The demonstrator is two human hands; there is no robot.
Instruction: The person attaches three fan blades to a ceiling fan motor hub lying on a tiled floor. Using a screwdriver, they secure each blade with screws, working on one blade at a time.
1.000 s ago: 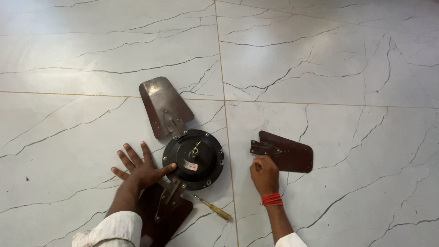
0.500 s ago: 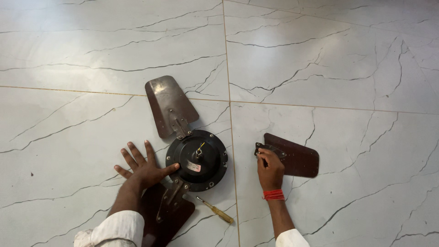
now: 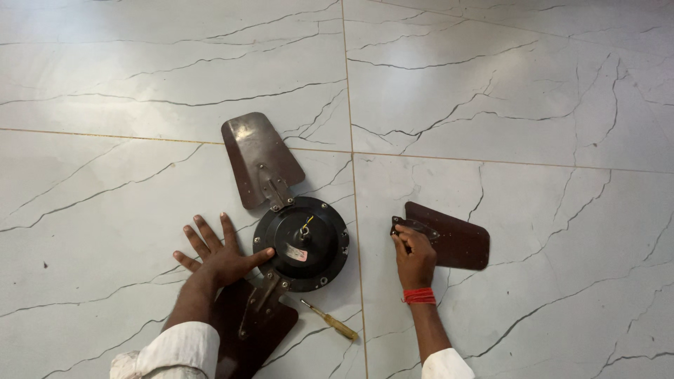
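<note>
Two blades are already fixed to the fan motor (image 3: 302, 243) on the floor, one far-left, one near; the third blade (image 3: 449, 243) lies loose to its right. The left hand (image 3: 219, 257) rests flat with fingers spread, thumb touching the motor, while the right hand (image 3: 414, 254) grasps the loose blade's bracket end. A screwdriver (image 3: 330, 320) lies near the motor.

I see open white marble floor (image 3: 491, 84) on all sides; the round black fan motor (image 3: 302, 242), its two attached brown blades, and the yellow-handled screwdriver (image 3: 330, 321) crowd the middle near me.
</note>
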